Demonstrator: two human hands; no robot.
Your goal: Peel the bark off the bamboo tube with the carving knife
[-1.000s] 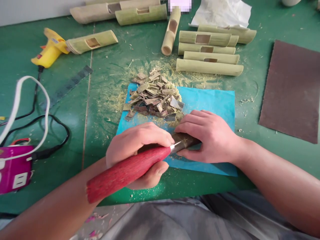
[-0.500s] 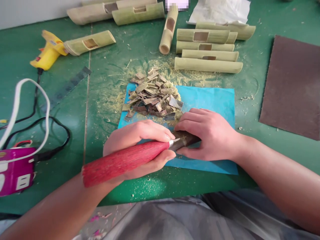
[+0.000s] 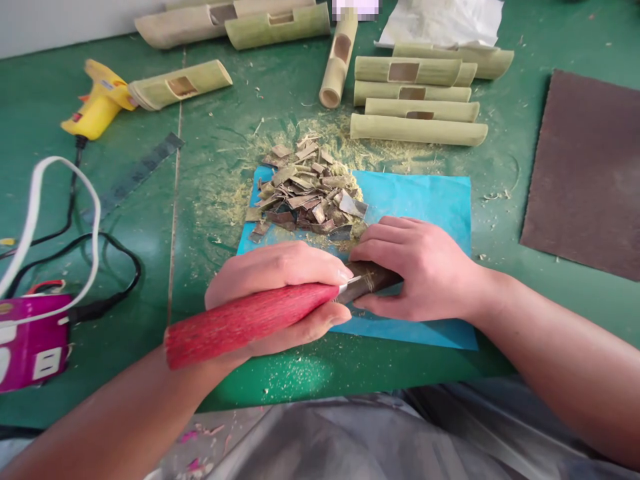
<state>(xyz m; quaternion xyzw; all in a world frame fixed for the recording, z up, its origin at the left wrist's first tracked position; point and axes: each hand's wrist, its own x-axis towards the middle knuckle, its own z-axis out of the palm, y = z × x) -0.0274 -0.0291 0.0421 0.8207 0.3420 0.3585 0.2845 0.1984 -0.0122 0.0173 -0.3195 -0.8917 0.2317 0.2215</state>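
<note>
My left hand (image 3: 280,270) is closed around a carving tool (image 3: 250,320) with a thick red wooden handle and a short metal collar. Its thin bright tip touches a dark brown strip (image 3: 367,279), which looks like bamboo and bears light scratched lines. My right hand (image 3: 420,273) presses that strip down from the right, fingers over the far side and thumb along the near side. The strip's right end is hidden under the palm. Both hands work over a blue sheet (image 3: 415,200). Just beyond them lies a heap of brown and greenish chips (image 3: 305,190), with fine shavings around it.
Several cut bamboo tubes (image 3: 417,130) lie at the back, some with rectangular openings. At left, a yellow glue gun (image 3: 100,100) touches another bamboo tube (image 3: 183,85). A purple power box (image 3: 33,340) with cables stands front left. A brown board (image 3: 585,173) lies right.
The butt end of the red handle has risen very slightly, and the tip stays on the dark strip. My right hand keeps its place.
</note>
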